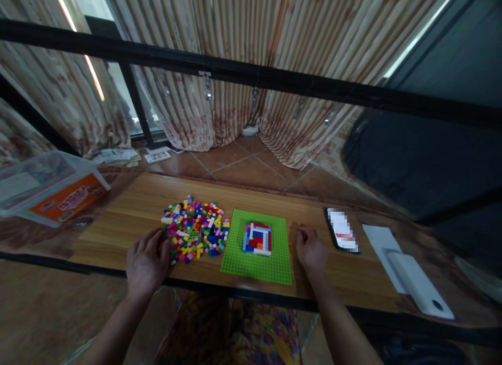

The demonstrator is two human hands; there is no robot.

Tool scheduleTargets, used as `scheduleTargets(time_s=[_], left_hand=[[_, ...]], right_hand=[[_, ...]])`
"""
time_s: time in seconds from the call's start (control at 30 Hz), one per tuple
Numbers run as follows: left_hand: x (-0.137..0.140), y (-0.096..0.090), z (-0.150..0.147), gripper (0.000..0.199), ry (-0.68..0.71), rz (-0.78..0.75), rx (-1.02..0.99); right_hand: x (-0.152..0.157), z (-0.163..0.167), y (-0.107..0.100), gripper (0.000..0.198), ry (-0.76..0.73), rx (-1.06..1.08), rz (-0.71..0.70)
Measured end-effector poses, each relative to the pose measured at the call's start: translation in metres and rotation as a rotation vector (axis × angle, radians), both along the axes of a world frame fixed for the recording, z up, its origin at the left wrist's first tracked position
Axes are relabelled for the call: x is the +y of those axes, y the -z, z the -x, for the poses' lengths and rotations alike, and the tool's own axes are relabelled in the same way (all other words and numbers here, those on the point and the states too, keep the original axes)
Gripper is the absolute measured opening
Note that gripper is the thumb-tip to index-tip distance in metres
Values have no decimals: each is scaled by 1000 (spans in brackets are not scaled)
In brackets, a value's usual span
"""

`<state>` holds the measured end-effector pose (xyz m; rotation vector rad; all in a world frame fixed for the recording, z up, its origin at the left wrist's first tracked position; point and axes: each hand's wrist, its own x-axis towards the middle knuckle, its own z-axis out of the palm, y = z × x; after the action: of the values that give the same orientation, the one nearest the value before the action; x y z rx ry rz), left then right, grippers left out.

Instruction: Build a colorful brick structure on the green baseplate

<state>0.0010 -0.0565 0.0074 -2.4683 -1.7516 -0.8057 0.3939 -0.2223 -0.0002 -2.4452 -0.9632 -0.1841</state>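
My left hand (147, 263) rests at the near left edge of a pile of small coloured toy bricks (196, 231), its fingers slightly bent and apart, touching the outer bricks. No brick shows in its grasp. To the right of the pile lies a green studded baseplate (257, 273). On its middle stands a low rectangular build (257, 239) of white, blue, red and orange bricks. Just past the plate's right edge, my right hand (312, 250) lies on the table with its fingers curled in, and nothing is visible in it.
A phone (342, 230) lies right of my right hand. Farther right are a white sheet (382, 244) and a white device (421, 286). At the far left stands a clear plastic box (58, 171) with an orange label. A black bar (235, 67) crosses before the curtains.
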Motion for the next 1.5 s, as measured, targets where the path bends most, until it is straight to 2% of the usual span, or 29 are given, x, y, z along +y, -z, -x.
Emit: scheduleTargets(time_s=[0.57,0.77,1.07,1.27,1.5], left_hand=[[-1,2,1,47,-4,26,-28],[-2,3,0,49,-3,30,-47],[-6,3,0,49,-11,47,-74],[-7,4,1,45,-8,58,-164],[-22,3,6,40,-75,86,-404]], right_hand=[[-4,0,1,39,6,14,-32],[-4,1,-3,41,25,34,7],[-9,-8,7,46,-4,-18,30],[-9,-8,6,43,7,-30,79],[-9,-9,6,42,18,-51,133]])
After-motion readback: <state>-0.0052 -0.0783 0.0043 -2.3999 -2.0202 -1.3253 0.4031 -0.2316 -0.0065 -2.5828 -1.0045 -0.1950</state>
